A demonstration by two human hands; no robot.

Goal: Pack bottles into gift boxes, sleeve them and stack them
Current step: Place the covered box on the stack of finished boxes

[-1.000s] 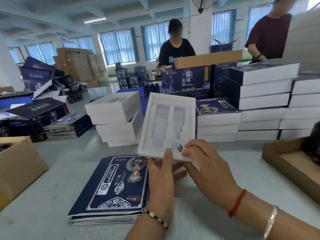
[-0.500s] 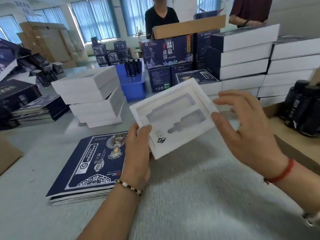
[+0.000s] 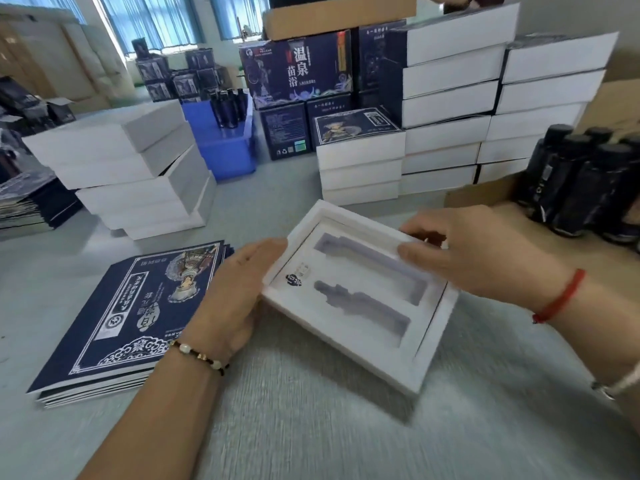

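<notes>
**Both hands on an empty gift box tray**

Both my hands grip one white gift box point(image 3: 360, 299) lying open-side up, tilted slightly, low over the grey surface point(image 3: 311, 427). My left hand point(image 3: 235, 292) clasps its near-left corner, thumb along the rim, with a beaded bracelet point(image 3: 199, 355) on that wrist. My right hand point(image 3: 485, 251) pinches the far-right rim, fingertips point(image 3: 408, 251) curled over the edge; a red string point(image 3: 557, 296) circles the wrist and a silver bangle point(image 3: 620, 386) sits further up the arm.

Inside the box a white foam insert shows two bottle-shaped cutouts point(image 3: 367, 282), both empty, with a small dark logo printed beside them.

Just left of my left hand lies a stack of flat navy sleeves point(image 3: 128, 320) with white ornamental print. Beyond it stands a skewed pile of white boxes point(image 3: 131, 168). A blue plastic bin point(image 3: 225, 140) behind that pile holds dark bottles upright. At the right edge, a cluster of dark bottles point(image 3: 581, 181) stands in a cardboard tray point(image 3: 485, 195), close to my right hand but not touching it.

Across the back rise tall stacks of finished boxes point(image 3: 450, 109) in navy sleeves, and a lower stack point(image 3: 360, 157) just beyond the box I hold. Navy printed cartons point(image 3: 298, 67) with Chinese characters sit behind, under a brown cardboard box point(image 3: 339, 12).
</notes>
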